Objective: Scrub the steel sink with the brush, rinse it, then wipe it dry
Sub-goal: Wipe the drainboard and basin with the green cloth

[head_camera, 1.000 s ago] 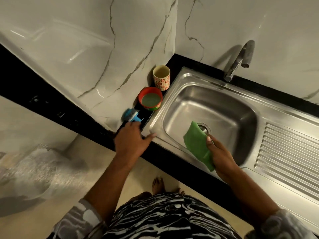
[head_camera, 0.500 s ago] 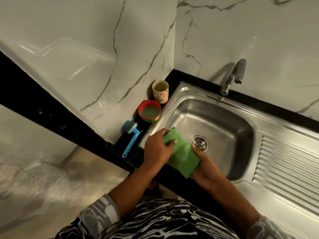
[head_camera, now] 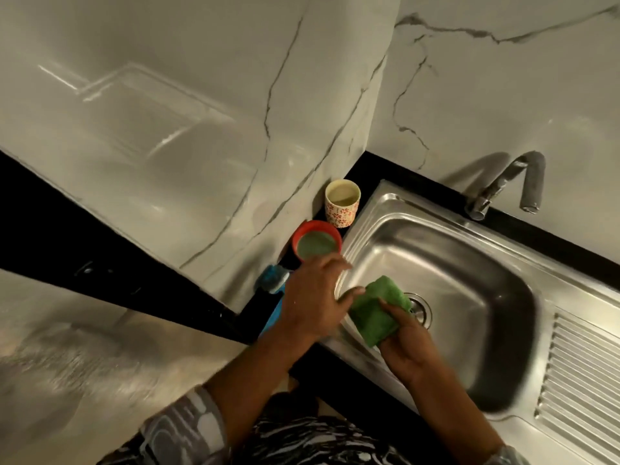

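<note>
Right hand (head_camera: 407, 350) grips a folded green cloth (head_camera: 375, 312), thumb on top and fingers curled under it, holding it over the near-left part of the steel sink (head_camera: 476, 263), just beside the drain (head_camera: 422, 306). Left hand (head_camera: 315, 297) is motion-blurred above the sink's left rim, its fingers stretched out and loosely spread, the thumb tip at the cloth's left edge; whether it touches is unclear. On the black counter (head_camera: 422, 174) left of the sink lies the blue brush (head_camera: 271, 279), its handle partly hidden behind the left hand. Beyond it stand a red bowl (head_camera: 316, 242) and a patterned cup (head_camera: 342, 203). A faucet (head_camera: 503, 182) rises behind the sink, and the ribbed drainboard (head_camera: 587, 380) lies to the right.
</note>
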